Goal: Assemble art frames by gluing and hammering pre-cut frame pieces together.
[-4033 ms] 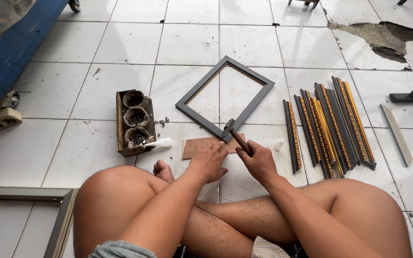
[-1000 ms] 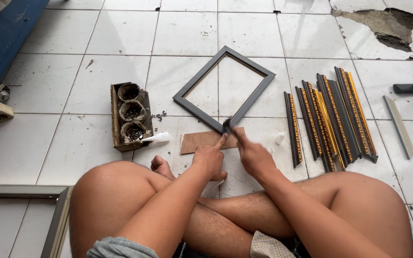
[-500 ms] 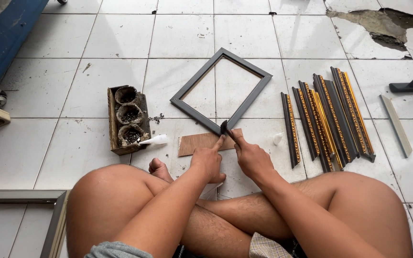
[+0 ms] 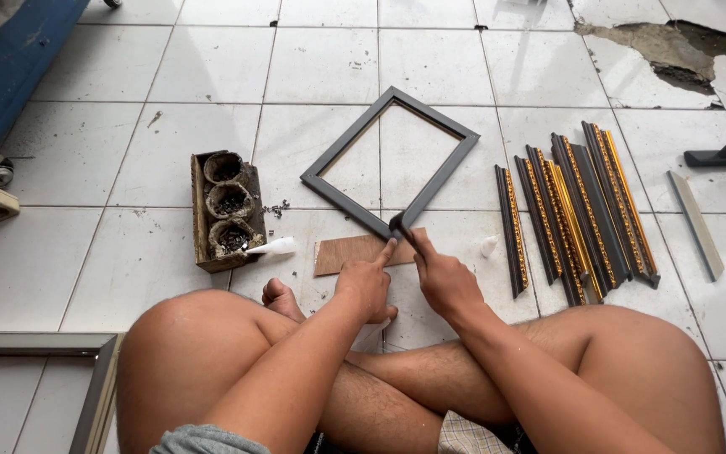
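A: Dark-grey picture frame [image 4: 390, 160] lies flat on the tiled floor [image 4: 128, 126], its near corner on a brown card [image 4: 355, 250]. Handling?

B: It looks light and stiff, but likely weak at the mitred corners. Take hold along a rail, not a joint.

A: Hands?

B: Left hand [image 4: 369, 284] is mostly curled, index finger extended to the near corner. Right hand [image 4: 443, 282] is closed around a small dark tool [image 4: 402, 229], tip at that corner.

A: Surroundings?

B: Wooden tray of three cups [image 4: 224, 210] sits left; gold-trimmed moulding strips [image 4: 577, 214] lie right; another frame [image 4: 44, 370] lies by the left knee.
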